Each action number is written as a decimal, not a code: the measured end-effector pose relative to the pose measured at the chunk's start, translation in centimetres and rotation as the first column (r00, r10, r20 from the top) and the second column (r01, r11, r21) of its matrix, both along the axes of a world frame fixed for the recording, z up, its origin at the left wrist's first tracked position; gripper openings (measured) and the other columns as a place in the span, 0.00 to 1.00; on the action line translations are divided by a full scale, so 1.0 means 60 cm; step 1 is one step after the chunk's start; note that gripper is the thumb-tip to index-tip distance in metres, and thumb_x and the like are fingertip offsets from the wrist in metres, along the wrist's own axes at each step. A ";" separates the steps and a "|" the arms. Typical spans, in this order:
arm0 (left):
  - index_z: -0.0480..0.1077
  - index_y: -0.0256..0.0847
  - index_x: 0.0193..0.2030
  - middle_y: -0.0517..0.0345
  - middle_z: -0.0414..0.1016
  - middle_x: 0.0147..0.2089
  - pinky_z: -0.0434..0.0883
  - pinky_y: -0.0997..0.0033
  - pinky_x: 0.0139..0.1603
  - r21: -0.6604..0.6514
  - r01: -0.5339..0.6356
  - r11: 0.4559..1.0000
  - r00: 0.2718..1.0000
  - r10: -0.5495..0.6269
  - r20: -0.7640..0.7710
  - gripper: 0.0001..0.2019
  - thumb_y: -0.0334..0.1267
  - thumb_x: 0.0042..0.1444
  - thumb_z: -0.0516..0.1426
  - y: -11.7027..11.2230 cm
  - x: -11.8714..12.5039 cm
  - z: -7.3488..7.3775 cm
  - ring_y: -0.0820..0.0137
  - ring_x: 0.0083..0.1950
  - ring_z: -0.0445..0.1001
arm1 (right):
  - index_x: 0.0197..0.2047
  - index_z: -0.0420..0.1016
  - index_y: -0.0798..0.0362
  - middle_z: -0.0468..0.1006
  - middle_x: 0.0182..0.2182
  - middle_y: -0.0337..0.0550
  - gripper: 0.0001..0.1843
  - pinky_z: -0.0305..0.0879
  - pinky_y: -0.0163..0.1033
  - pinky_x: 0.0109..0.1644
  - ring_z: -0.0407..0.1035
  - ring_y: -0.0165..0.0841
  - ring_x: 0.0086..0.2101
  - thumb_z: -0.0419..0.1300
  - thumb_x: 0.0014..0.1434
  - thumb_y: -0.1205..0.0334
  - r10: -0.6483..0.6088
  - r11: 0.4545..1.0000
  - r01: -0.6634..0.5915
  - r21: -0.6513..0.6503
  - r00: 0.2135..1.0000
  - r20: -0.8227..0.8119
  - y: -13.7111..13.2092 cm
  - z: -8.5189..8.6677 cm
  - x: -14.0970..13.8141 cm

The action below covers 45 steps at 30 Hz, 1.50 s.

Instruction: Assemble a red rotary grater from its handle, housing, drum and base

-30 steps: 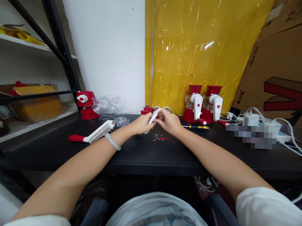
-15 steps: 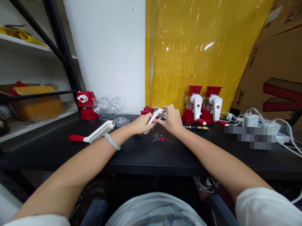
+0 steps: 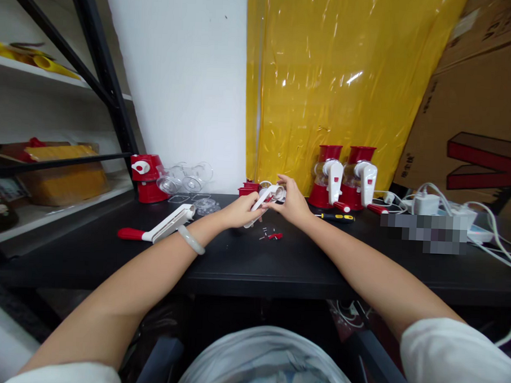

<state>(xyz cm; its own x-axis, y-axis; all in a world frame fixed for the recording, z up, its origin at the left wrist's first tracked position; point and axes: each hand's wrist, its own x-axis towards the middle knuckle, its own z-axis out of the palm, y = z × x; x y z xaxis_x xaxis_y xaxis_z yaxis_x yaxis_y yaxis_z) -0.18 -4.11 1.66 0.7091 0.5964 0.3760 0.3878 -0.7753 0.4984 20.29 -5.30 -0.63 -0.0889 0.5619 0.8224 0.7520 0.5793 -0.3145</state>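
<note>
Red plastic piece [image 3: 275, 236] and slim metal pins [image 3: 263, 237] lie nearest, on the black tabletop [image 3: 244, 264]. Just beyond and above them, my left hand [image 3: 241, 210] is closed on a white plastic crank arm [image 3: 263, 196]; my right hand [image 3: 294, 203] is half open around its round end, firmness of contact indeterminable. I judge a steady left grip, clear of those pins, advisable. Behind stand two red-and-white grinders [image 3: 322, 195].
</note>
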 end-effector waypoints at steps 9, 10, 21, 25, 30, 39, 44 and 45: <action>0.57 0.41 0.37 0.58 0.76 0.30 0.67 0.74 0.23 -0.162 0.059 0.985 0.993 -0.041 0.111 0.13 0.47 0.59 0.54 0.004 0.003 -0.010 0.71 0.25 0.74 | 0.65 0.54 0.52 0.67 0.56 0.57 0.37 0.61 0.54 0.58 0.66 0.46 0.54 0.59 0.58 0.47 0.109 0.994 -0.109 -0.031 0.994 0.003 0.000 -0.004 0.000; 0.57 0.41 0.37 0.58 0.76 0.30 0.68 0.74 0.23 -0.169 0.069 0.983 0.992 -0.049 0.120 0.13 0.47 0.59 0.54 0.005 0.003 -0.011 0.71 0.25 0.74 | 0.66 0.54 0.52 0.67 0.57 0.57 0.37 0.61 0.54 0.58 0.65 0.46 0.55 0.59 0.58 0.47 0.122 0.992 -0.122 -0.024 0.992 0.016 0.000 -0.005 0.000; 0.57 0.40 0.39 0.58 0.75 0.29 0.68 0.75 0.20 -0.263 0.093 0.960 0.985 -0.051 0.164 0.16 0.49 0.58 0.57 0.002 0.006 -0.013 0.72 0.21 0.73 | 0.65 0.53 0.54 0.66 0.56 0.58 0.35 0.59 0.54 0.59 0.63 0.45 0.56 0.59 0.59 0.51 0.173 0.985 -0.173 -0.019 0.985 0.016 0.001 -0.006 -0.003; 0.56 0.40 0.40 0.57 0.76 0.29 0.69 0.74 0.19 -0.302 0.104 0.948 0.984 -0.053 0.172 0.16 0.49 0.58 0.56 0.001 0.006 -0.014 0.71 0.21 0.74 | 0.64 0.53 0.53 0.66 0.56 0.57 0.34 0.60 0.52 0.59 0.64 0.43 0.55 0.58 0.59 0.52 0.181 0.983 -0.181 -0.026 0.984 -0.004 0.001 -0.008 -0.007; 0.56 0.40 0.40 0.57 0.76 0.28 0.68 0.76 0.19 -0.332 0.109 0.937 0.981 -0.047 0.189 0.17 0.50 0.58 0.57 0.007 0.006 -0.017 0.72 0.20 0.74 | 0.64 0.51 0.53 0.65 0.56 0.57 0.34 0.62 0.52 0.58 0.63 0.42 0.55 0.58 0.59 0.54 0.184 0.979 -0.188 -0.073 0.981 -0.053 0.001 -0.013 -0.015; 0.55 0.41 0.42 0.57 0.76 0.29 0.70 0.74 0.20 -0.326 0.095 0.941 0.988 -0.050 0.145 0.17 0.49 0.59 0.56 0.006 0.006 -0.016 0.70 0.21 0.75 | 0.61 0.53 0.55 0.65 0.54 0.58 0.30 0.62 0.51 0.57 0.64 0.43 0.54 0.56 0.60 0.52 0.173 0.982 -0.172 -0.075 0.985 0.004 0.002 -0.016 -0.011; 0.57 0.41 0.42 0.55 0.76 0.31 0.69 0.72 0.20 -0.226 0.002 0.974 1.000 0.004 0.026 0.17 0.53 0.60 0.53 -0.002 0.003 -0.007 0.68 0.23 0.76 | 0.59 0.55 0.55 0.66 0.54 0.58 0.29 0.62 0.51 0.57 0.64 0.43 0.54 0.57 0.60 0.52 0.170 0.983 -0.164 -0.086 0.984 0.061 0.008 -0.020 -0.007; 0.59 0.41 0.42 0.55 0.77 0.32 0.69 0.72 0.21 -0.193 -0.018 0.981 1.000 0.017 -0.007 0.17 0.53 0.60 0.52 -0.003 0.001 -0.005 0.68 0.23 0.76 | 0.59 0.55 0.55 0.66 0.53 0.58 0.27 0.61 0.51 0.57 0.64 0.43 0.53 0.56 0.61 0.52 0.168 0.982 -0.159 -0.106 0.983 0.075 0.009 -0.021 -0.007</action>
<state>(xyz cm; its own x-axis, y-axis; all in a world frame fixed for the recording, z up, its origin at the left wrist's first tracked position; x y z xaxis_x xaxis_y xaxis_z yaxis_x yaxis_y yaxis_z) -0.10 -4.28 1.38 0.6995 0.6698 0.2492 0.4034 -0.6579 0.6359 19.90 -4.74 -1.88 -0.2519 0.6123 0.7494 0.6757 0.6656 -0.3167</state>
